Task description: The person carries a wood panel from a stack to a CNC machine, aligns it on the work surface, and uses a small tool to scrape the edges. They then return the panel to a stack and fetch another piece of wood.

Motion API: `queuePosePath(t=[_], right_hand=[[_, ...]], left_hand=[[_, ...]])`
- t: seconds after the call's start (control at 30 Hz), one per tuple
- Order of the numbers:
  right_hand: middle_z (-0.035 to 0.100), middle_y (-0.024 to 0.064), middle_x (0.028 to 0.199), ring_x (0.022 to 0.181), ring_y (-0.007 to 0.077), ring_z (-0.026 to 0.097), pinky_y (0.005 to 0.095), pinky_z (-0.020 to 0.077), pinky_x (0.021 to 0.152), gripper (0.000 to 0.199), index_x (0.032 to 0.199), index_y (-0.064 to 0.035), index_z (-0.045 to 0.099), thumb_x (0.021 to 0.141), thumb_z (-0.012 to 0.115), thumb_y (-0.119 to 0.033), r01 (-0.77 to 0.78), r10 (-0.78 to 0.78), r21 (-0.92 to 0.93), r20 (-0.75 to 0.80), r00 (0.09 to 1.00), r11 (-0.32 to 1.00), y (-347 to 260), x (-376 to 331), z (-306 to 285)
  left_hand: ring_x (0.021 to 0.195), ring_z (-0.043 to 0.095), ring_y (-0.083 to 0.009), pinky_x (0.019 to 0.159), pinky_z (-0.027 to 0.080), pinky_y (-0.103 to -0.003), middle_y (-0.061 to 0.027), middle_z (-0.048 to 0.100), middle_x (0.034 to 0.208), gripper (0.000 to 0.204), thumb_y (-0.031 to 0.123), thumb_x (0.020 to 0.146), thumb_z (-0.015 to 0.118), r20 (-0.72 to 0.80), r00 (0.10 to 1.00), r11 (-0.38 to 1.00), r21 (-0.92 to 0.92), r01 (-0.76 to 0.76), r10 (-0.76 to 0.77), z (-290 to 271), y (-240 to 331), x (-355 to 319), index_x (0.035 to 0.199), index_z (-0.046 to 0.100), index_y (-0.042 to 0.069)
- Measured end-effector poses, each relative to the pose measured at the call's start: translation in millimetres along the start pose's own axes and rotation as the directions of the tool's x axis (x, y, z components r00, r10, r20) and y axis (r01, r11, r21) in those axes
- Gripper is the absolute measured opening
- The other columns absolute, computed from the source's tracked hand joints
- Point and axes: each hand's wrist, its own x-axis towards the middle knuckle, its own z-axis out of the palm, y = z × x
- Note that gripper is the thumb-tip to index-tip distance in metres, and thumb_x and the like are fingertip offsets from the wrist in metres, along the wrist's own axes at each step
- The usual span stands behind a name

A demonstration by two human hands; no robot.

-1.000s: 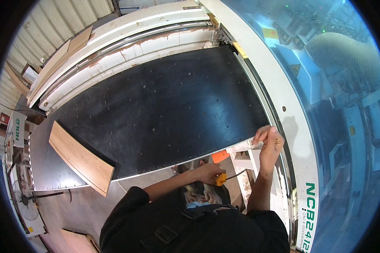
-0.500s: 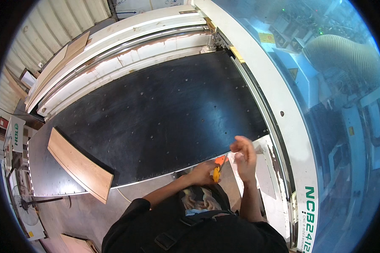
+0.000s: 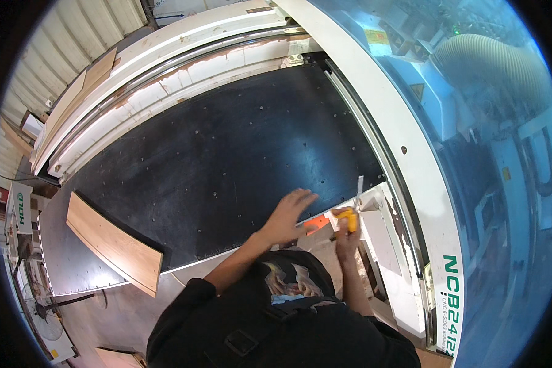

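My right hand (image 3: 346, 236) is closed round a yellow tool (image 3: 348, 219) at the front right corner of the machine bed. A narrow silvery strip (image 3: 360, 184) points up from the tool; its exact kind is unclear. My left hand (image 3: 286, 216) is open, fingers stretched to the right, over the front edge of the black bed (image 3: 227, 165). Just under those fingers, at the bed's edge, an orange piece (image 3: 316, 224) shows between the two hands.
A wooden board (image 3: 113, 242) lies on the left end of the bed, overhanging its front edge. To my right stands a white machine gantry (image 3: 405, 150) with a blue see-through cover (image 3: 497, 202). A long rail (image 3: 184, 61) runs behind. A fan (image 3: 43, 313) stands at the far left.
The yellow tool has passed from my left hand to my right and moved right. My left hand has opened and risen over the bed's edge. The view has shifted slightly.
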Motion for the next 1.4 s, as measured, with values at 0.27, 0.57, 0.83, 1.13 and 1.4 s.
queuePosePath(t=[0.27, 0.57, 0.83, 1.13, 1.4], right_hand=[[0.053, -0.0015, 0.065, 0.056, 0.007, 0.05, 0.025, 0.0459, 0.051, 0.034, 0.098, -0.0017, 0.063, 0.105, 0.059, -0.034, -0.468, 0.476, -0.166, 0.009, 0.88, 0.868, 24, 11, -85], [0.064, 0.0079, 0.084, 0.083, 0.0193, 0.063, 0.0379, 0.052, 0.074, 0.041, 0.113, -0.0031, 0.066, 0.1, 0.063, -0.042, -0.364, 0.471, -0.31, 0.688, 0.551, 0.878, -22, -38, 17], [0.054, -0.0009, 0.062, 0.05, 0.0103, 0.05, 0.029, 0.0446, 0.047, 0.039, 0.092, -0.0062, 0.065, 0.102, 0.061, -0.044, -0.588, 0.509, -0.193, -0.339, 0.791, 0.786, 86, -24, -106], [0.067, 0.0158, 0.09, 0.079, 0.022, 0.063, 0.0319, 0.0509, 0.071, 0.027, 0.117, 0.0021, 0.062, 0.104, 0.062, -0.022, -0.337, -0.061, -0.65, -0.509, 0.859, 0.681, 63, -22, -179], [0.072, 0.0217, 0.102, 0.089, 0.0345, 0.071, 0.0418, 0.0551, 0.077, 0.04, 0.12, 0.0021, 0.063, 0.103, 0.062, -0.034, -0.334, -0.038, -0.674, -0.473, 0.88, 0.659, 95, -19, -179]], left_hand=[[0.134, 0.048, -0.0392, 0.115, 0.036, -0.046, -0.0221, 0.053, 0.143, 0.055, 0.026, 0.089, 0.075, -0.381, 0.887, 0.943, 0.096, 0.318, -0.26, -67, -63, -39, 0.138, 0.057, 0.005], [0.149, 0.03, -0.0419, 0.123, 0.02, -0.053, -0.021, 0.039, 0.156, 0.06, 0.035, 0.092, 0.071, -0.417, 0.87, 0.799, 0.413, 0.438, -0.262, -72, -110, -46, 0.144, 0.053, 0.012], [0.15, 0.03, -0.0391, 0.124, 0.02, -0.053, -0.0199, 0.037, 0.158, 0.05, 0.03, 0.099, 0.061, -0.436, 0.868, 0.752, 0.484, 0.448, -0.237, -62, -118, -44, 0.144, 0.052, 0.01], [0.148, 0.031, -0.0399, 0.123, 0.021, -0.052, -0.0208, 0.04, 0.156, 0.051, 0.03, 0.097, 0.063, -0.453, 0.859, 0.75, 0.477, 0.459, -0.237, -64, -111, -49, 0.142, 0.053, 0.009], [0.15, 0.03, -0.0377, 0.123, 0.022, -0.051, -0.0186, 0.038, 0.157, 0.051, 0.032, 0.098, 0.062, -0.472, 0.847, 0.739, 0.474, 0.478, -0.245, -64, -114, -52, 0.143, 0.052, 0.011]])
